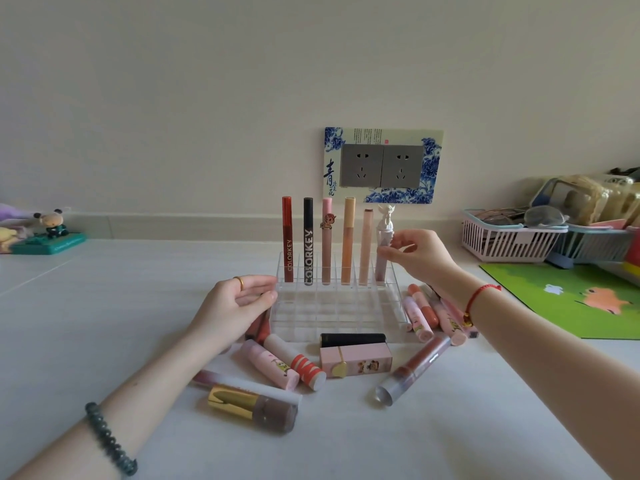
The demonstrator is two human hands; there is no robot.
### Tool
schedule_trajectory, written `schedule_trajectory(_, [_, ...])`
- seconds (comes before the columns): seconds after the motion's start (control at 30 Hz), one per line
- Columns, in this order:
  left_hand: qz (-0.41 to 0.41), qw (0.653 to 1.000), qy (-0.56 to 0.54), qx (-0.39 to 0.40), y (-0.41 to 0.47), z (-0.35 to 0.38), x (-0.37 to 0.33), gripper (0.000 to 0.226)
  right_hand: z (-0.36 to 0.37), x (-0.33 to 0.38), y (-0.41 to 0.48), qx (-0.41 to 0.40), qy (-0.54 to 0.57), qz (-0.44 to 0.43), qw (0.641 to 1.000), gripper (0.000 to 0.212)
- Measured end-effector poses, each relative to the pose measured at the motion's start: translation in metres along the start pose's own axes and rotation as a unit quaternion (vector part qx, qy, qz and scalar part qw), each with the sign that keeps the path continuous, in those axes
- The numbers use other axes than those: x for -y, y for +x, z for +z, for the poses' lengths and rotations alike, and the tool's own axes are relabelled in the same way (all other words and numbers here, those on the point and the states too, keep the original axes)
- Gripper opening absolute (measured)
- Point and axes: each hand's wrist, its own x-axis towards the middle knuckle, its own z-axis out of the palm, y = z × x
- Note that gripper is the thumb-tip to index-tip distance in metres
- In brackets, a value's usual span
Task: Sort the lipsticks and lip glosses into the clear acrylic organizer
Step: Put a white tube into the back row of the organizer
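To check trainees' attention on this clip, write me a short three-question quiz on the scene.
1. True or false: the right hand pinches the white-capped tube.
2. How many tubes stand upright in the organizer?
3. The left hand rests at the organizer's: A. left edge; B. right edge; C. back row.
Key: 1 true; 2 six; 3 A.
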Motion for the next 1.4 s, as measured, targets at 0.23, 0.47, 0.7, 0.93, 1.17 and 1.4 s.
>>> schedule_trajectory(0.23, [-0.004,1.000,-0.009,-0.004,-0.001,0.001,-0.001,0.022,-0.008,-0.001,0.005,0.046,-0.039,0.019,0.998,0.017])
schedule_trajectory(0.47, [-0.016,1.000,-0.016,-0.005,-0.001,0.000,0.000,0.021,-0.049,-0.003,0.003,0.042,-0.076,0.030,0.996,0.019])
schedule_trajectory(0.7, [-0.011,1.000,-0.011,0.002,0.000,-0.001,0.001,0.023,-0.064,-0.026,-0.001,0.032,-0.168,0.091,0.981,0.020])
schedule_trajectory(0.93, [-0.015,1.000,-0.005,0.000,-0.001,0.000,-0.001,0.022,-0.038,-0.041,0.001,0.095,-0.271,0.170,0.943,0.031])
schedule_trajectory(1.17, [-0.013,1.000,0.010,-0.007,-0.003,0.001,-0.005,0.020,-0.022,-0.047,0.007,0.085,-0.332,0.208,0.916,0.032])
schedule_trajectory(1.4, [-0.014,1.000,0.006,-0.007,-0.001,0.001,-0.002,0.020,-0.025,-0.051,0.006,0.057,-0.311,0.198,0.928,0.029])
